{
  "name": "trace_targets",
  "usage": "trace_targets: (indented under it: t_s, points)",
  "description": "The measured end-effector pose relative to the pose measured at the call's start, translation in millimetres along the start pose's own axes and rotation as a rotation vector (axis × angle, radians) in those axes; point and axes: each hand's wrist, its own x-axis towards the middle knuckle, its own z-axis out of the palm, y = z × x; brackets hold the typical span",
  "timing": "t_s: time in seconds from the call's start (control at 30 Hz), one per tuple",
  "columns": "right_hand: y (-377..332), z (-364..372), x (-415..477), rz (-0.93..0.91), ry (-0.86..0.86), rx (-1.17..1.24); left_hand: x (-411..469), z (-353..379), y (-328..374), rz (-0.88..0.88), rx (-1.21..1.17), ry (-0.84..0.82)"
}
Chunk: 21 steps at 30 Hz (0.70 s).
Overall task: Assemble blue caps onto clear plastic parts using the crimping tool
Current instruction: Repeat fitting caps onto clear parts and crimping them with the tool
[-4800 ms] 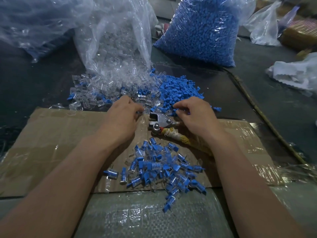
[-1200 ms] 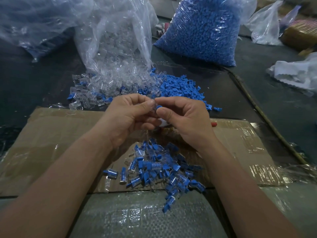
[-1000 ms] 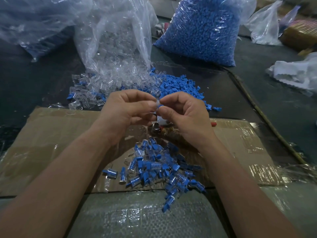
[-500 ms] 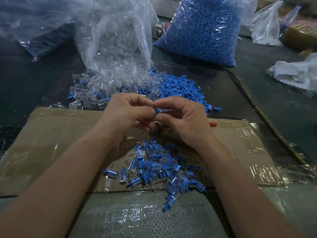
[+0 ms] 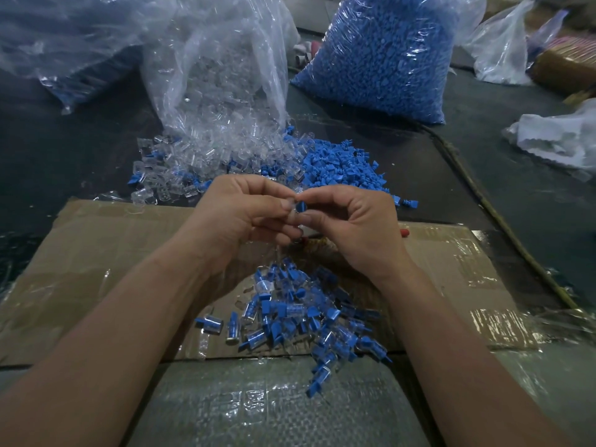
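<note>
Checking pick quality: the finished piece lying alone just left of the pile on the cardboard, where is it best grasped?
Probably pinch the piece across its middle, coming from above and slightly left. It lies on its side on the cardboard, apart from the pile, so both long sides are free and nothing crowds the fingers there.

Matt blue plastic caps (image 5: 342,166), glossy clear plastic parts (image 5: 193,162), crinkled shiny bags (image 5: 213,59), tape-glazed brown cardboard (image 5: 106,246).
</note>
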Motion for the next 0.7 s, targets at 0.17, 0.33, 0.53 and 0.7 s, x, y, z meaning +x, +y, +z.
trace_targets:
  t_s: [0.17,0.33,0.53,0.7]
  points:
    - [1.0,-0.8,0.6,0.007,0.010,0.011,0.3,-0.3,-1.8,0.002,0.012,-0.001]
    - [1.7,-0.4,0.4,-0.004,-0.006,0.008,1.2,-1.9,-3.1,0.013,0.023,0.009]
    - [4.0,1.0,0.5,-0.041,0.009,-0.010,2.7,-3.5,-4.0,0.023,0.033,0.008]
    - [4.5,1.0,0.2,-0.072,0.025,-0.035,1.9,-2.8,-3.4,0.027,0.046,-0.007]
